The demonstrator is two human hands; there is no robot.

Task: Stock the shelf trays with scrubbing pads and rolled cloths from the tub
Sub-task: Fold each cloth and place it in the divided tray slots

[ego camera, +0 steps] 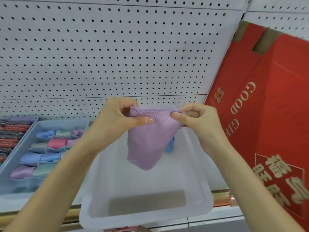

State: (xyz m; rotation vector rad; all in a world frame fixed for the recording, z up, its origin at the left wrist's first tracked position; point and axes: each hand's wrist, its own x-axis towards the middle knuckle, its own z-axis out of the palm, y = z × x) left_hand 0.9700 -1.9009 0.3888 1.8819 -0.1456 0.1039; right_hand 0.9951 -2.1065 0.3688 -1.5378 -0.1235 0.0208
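Tub [133,219] rim nearest me; above it, unrolled, hangs the lilac cloth [147,144], my left grip [120,118] and right grip [199,121] each pinching a top corner (soft, light, limp, I judge; best held along that edge for rolling).

blue cloth [170,145] half hidden, red box [274,104] cropped

Under the left hand [120,118] and right hand [199,119] the purple cloth [147,143] hangs over a mostly open white tub [147,220]; a red gift box [267,114] crowds the right, a blue tray [63,122] the left.
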